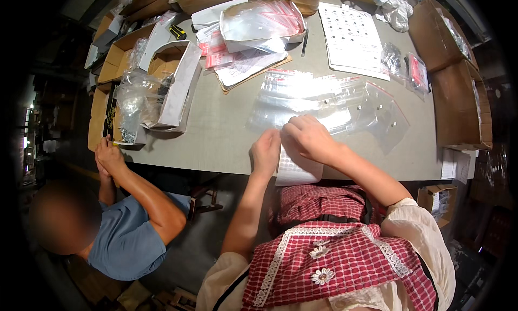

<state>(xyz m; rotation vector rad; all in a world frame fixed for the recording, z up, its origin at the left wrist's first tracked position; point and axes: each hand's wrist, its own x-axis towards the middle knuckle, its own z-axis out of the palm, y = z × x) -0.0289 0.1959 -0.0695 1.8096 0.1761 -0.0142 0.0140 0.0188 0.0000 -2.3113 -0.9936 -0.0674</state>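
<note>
A white sheet of small round stickers point(298, 169) hangs over the near table edge in front of me. My left hand point(266, 153) grips its left side, fingers closed. Close beside it, my right hand point(308, 137) is over the sheet's upper part with its fingers pinched together; whatever is between the fingertips is hidden. Just beyond both hands, clear zip bags point(340, 103) with red closure strips lie fanned and overlapping across the table. Several of those toward the right carry a small round dot.
At the back, a white box point(232, 37) full of zip bags sits by papers on a clipboard point(253, 73). A printed sheet point(353, 38) lies back right. Open cartons point(461, 103) edge the right, boxes with bagged parts point(181, 90) the left. A co-worker point(129, 230) sits at left.
</note>
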